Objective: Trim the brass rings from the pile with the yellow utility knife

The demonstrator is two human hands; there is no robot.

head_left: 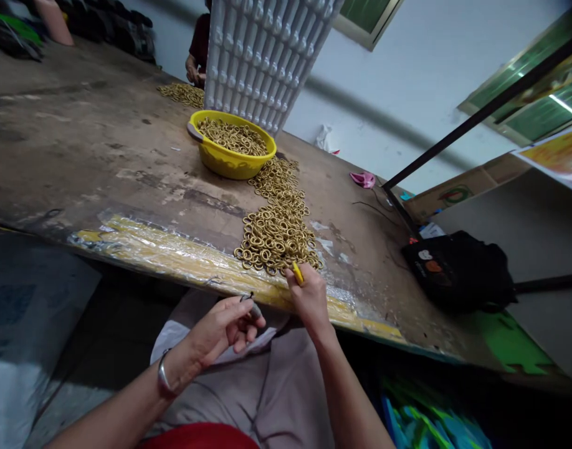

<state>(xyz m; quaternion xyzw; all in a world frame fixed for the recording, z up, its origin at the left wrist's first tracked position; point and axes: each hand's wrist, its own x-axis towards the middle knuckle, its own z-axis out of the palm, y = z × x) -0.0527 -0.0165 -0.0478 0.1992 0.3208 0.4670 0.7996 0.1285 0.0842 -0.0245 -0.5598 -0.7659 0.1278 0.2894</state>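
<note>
My right hand (pixel 310 298) is closed around a small yellow tool (pixel 298 273); its working end is hidden. It rests at the near edge of a pile of brass-coloured rings (pixel 279 234) on the table. Lower and to the left, above my lap, my left hand (pixel 230 329) has its thumb and index finger pressed together. A grey covering (pixel 255 309) wraps the index fingertip, and a tiny dark bit shows beside it, too small to name. The other fingers curl loosely.
A yellow basin (pixel 232 163) full of rings stands behind the pile. Taped yellow strips (pixel 174 252) line the table's front edge. A ribbed translucent panel (pixel 267 62) rises behind the basin, partly hiding another person (pixel 199 47). A black bag (pixel 458 271) lies at right.
</note>
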